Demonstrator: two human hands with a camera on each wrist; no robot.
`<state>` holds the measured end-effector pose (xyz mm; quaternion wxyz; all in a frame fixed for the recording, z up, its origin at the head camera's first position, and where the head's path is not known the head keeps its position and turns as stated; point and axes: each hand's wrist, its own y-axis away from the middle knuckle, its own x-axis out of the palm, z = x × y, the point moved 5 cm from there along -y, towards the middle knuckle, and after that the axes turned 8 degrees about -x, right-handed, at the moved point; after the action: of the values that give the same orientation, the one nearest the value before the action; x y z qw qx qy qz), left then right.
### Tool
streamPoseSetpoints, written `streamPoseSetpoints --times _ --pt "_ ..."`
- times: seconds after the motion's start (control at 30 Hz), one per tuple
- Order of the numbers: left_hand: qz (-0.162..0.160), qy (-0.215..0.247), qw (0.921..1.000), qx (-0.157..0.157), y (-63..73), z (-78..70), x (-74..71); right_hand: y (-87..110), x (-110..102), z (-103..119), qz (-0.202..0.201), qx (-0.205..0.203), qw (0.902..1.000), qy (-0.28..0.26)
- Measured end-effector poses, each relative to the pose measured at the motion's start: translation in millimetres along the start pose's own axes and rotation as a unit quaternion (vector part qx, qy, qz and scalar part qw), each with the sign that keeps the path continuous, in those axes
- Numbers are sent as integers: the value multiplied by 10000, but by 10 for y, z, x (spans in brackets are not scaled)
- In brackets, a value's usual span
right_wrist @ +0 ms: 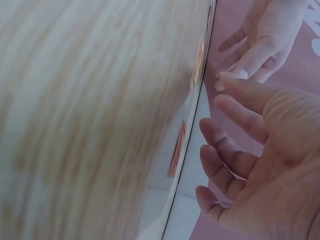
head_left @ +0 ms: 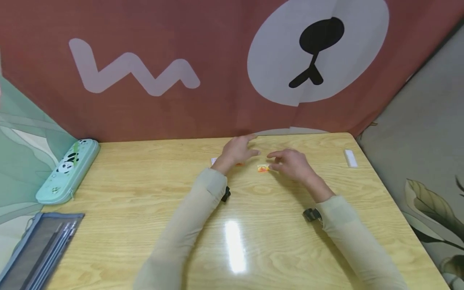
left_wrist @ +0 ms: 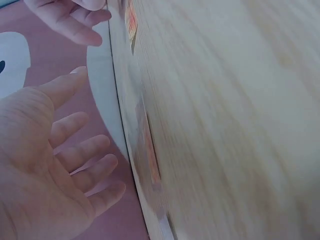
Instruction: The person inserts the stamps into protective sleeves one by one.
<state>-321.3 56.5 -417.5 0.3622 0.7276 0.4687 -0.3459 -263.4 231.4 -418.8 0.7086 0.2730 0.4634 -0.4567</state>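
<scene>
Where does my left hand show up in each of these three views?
Head: left hand at about the middle of the picture.
Left wrist: left hand, large, at the lower left.
Right wrist: left hand at the upper right.
Shared landmark: the reddish-brown backdrop, visible in all three.

No legible text. Orange-yellow packet (head_left: 263,168), far centre: markings too small to read. White zigzag (head_left: 128,61) on far red cloth (head_left: 163,119): can't tell if lettering.
</scene>
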Motion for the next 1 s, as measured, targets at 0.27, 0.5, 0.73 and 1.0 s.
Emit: streamPoseSetpoints --times 0.27,0.5,0.73,1.0 --pt "-69 -38 9999 -68 -120 -89 96 -2 2 67 151 127 9997 154" --pt "-226 -220 9991 -297 -197 -122 119 -27 28 75 248 72 9989 396" --pt "-157 -358 9987 -313 -247 -161 174 -66 47 -13 347 23 9991 232" --pt "-242 -585 9974 -352 -270 -167 216 -77 53 -81 341 -282 9989 -126"
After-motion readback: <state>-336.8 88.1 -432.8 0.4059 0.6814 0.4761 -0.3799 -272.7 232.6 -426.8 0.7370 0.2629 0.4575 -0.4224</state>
